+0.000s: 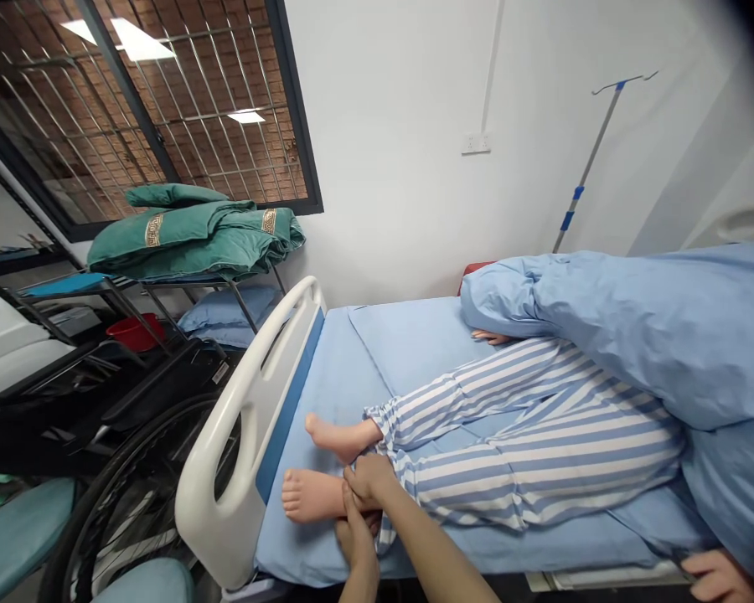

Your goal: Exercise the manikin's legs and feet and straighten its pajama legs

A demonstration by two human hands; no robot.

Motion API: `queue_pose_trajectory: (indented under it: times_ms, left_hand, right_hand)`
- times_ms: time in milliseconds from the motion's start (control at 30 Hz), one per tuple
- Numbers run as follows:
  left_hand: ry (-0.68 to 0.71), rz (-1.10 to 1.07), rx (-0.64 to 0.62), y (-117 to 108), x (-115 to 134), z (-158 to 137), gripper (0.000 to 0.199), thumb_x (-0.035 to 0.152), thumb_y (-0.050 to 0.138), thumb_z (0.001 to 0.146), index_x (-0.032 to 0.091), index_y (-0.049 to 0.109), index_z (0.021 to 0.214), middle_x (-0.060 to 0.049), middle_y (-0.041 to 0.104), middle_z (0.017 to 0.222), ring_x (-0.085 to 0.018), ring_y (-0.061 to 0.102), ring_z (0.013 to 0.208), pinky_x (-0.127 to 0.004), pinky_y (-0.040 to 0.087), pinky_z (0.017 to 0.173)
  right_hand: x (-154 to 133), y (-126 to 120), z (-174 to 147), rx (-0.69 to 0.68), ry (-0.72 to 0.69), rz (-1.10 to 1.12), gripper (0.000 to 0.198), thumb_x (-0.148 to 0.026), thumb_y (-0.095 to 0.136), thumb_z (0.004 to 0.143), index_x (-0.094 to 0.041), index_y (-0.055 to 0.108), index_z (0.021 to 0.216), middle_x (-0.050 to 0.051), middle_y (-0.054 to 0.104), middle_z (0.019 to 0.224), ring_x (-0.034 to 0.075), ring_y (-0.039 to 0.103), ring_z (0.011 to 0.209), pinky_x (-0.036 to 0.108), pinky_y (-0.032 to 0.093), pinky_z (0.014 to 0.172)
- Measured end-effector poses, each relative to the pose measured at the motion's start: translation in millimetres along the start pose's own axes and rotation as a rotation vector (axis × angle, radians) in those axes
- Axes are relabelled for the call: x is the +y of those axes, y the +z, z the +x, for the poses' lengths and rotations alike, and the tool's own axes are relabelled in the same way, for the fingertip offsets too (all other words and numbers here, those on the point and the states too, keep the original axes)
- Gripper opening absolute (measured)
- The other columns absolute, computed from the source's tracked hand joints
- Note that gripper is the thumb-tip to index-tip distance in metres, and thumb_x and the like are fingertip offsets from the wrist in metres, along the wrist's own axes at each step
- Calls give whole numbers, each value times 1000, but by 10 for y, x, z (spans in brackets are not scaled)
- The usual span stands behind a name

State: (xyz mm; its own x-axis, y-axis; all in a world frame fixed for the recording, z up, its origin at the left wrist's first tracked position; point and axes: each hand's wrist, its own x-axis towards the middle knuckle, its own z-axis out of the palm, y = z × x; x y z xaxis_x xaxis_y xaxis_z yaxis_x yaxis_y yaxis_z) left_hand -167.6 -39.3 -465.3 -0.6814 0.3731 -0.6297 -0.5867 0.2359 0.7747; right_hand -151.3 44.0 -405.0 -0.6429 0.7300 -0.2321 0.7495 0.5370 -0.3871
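The nearer foot [311, 496] lies lengthwise on the bed [408, 335], toes [290, 494] towards the end board [226, 540]. I see the left hand [356, 538] and right hand [373, 477] clasped round its ankle [337, 499]; the other foot [336, 437] rests just beyond this grip. Well left, a red basin [131, 332] hides its contents.

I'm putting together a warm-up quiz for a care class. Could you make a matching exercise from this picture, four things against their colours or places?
Things:
1. Right hand
2. Basin
3. Trousers
4. Quilt

Colours or places:
A. Green
B. Striped blue and white
C. On an ankle
D. Red

Right pairs: 1-C, 2-D, 3-B, 4-A
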Motion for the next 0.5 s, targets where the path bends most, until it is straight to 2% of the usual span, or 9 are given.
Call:
queue_pose_trajectory:
  times_ms: [100, 200, 300, 400, 500]
  left_hand:
    - [-1, 58, 11, 4, 9, 11, 56, 66, 49, 67, 13, 59, 81, -17, 65, 66, -32, 65, 69, -38, 54, 59]
    - [67, 89, 44, -2, -46, 87, 50, 63, 48, 68, 16, 57, 84, -19, 67, 83, -33, 65, 82, -38, 53, 65]
    - [117, 267, 166, -21, -129, 213, 54, 68, 44, 67, 18, 53, 84, -22, 64, 93, -37, 58, 100, -43, 50, 78]
    - [70, 392, 229, -30, -72, 338, 47, 67, 46, 64, 22, 50, 75, -22, 64, 83, -41, 55, 103, -47, 49, 75]
    - [46, 340, 253, 3, 217, 448, 34, 61, 43, 67, 27, 47, 65, -15, 62, 68, -39, 60, 91, -46, 49, 60]
  right_hand:
    - [-2, 20, 102, -34, -24, 0, 49, -36, 32, 83, -6, 68, 99, 22, 64, 100, 33, 60, 95, 43, 46, 79]
    - [-13, 65, 206, -37, -57, 26, 50, -37, 31, 84, -7, 68, 98, 22, 64, 97, 33, 61, 93, 43, 45, 79]
    - [-13, 120, 282, -13, -74, 71, 46, -38, 35, 82, -10, 68, 99, 19, 65, 98, 31, 61, 93, 40, 45, 79]
    - [-4, 147, 314, 0, -88, 109, 40, -36, 40, 79, -14, 69, 96, 15, 67, 96, 28, 61, 90, 36, 46, 77]
    - [-10, 129, 308, 30, -99, 85, 37, -36, 42, 78, -15, 69, 91, 14, 68, 91, 27, 62, 84, 35, 46, 74]
